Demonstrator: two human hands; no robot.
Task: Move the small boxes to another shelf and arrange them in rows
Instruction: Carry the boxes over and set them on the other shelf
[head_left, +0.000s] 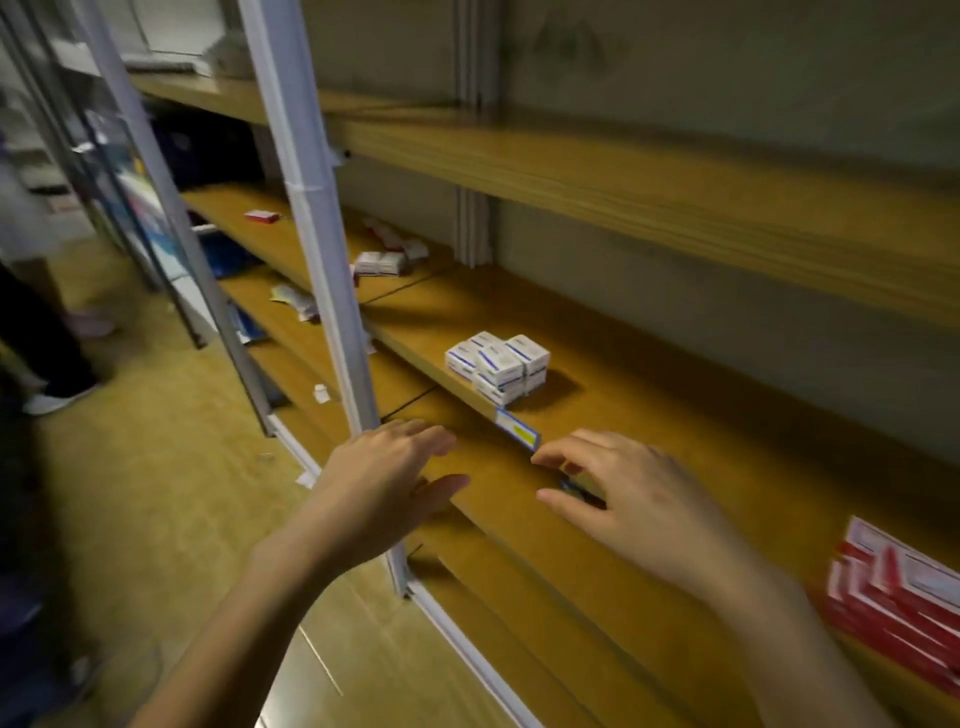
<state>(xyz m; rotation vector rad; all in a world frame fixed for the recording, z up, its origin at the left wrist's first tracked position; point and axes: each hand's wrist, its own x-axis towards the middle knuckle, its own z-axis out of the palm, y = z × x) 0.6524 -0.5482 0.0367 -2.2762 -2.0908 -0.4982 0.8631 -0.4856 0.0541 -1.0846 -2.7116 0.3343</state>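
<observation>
A small stack of white boxes with blue stripes (497, 366) stands near the front edge of a wooden shelf (649, 395). My left hand (384, 483) hovers below and left of the stack, in front of the shelf edge, fingers straight and spread, holding nothing. My right hand (623, 493) reaches toward the shelf below the stack with its fingers loosely extended and nothing in it. A small dark object lies under its fingertips; I cannot tell what it is.
A white metal upright (317, 244) stands left of the stack. More white and red boxes (382, 262) lie further left on the shelf. Red and white packs (893, 592) sit at the right. A blue-and-yellow label (517, 428) is on the shelf edge. A person's legs (47, 332) stand at left.
</observation>
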